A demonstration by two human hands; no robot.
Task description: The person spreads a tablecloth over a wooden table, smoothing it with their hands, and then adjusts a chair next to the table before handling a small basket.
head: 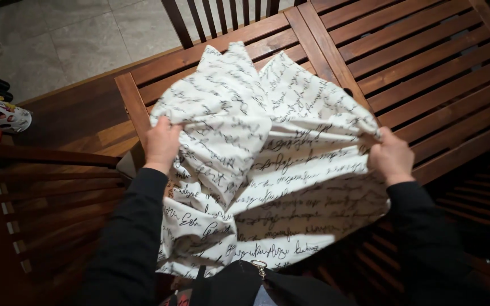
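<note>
**A:** What is closest to us?

**B:** Our two black sleeves, reaching forward from the bottom edge. Between them hangs a small metal ring [258, 265] on dark clothing.

**A:** And our hands?

**B:** Our left hand [161, 143] is closed, pinching the left edge of a white cloth printed with black handwriting [267, 170]. Our right hand [391, 157] is closed too, gripping the cloth's right edge in a bunched fold. We hold the cloth up and stretched between both hands.

**A:** Where does the cloth sit?

**B:** It hangs in front of us over a dark slatted wooden table [426, 62]. Its lower part drapes toward our body; its upper part rises in two rumpled peaks above the tabletop. We cannot tell whether it touches the slats.

**A:** What lies around it?

**B:** A wooden chair [41, 192] stands at our left, near us. Farther off, another chair's back [216, 17] shows beyond the table. At the far left, on the floor side, lies a patterned white bottle-like object [1, 113]. Grey floor tiles [75, 39] stretch beyond.
</note>
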